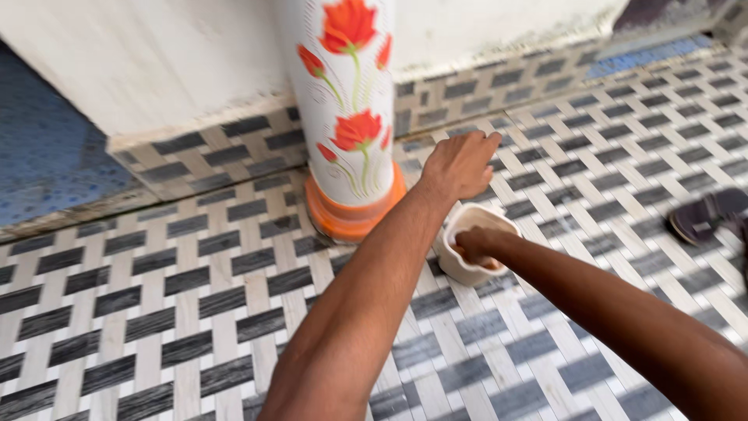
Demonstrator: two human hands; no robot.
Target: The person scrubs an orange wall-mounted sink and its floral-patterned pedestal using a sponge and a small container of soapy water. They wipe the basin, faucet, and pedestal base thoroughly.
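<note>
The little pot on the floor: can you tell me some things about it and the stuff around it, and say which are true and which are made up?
1. The right hand reaches into the pot. True.
2. The pot is black. False: it is cream-white.
3. The vase has red flowers painted on it. True.
4. The vase lies on its side. False: it stands upright on an orange base.
5. The left hand holds a spoon. False: it is a loose fist above the floor, and no spoon shows.
6. A dark sandal lies at the right edge. True.
</note>
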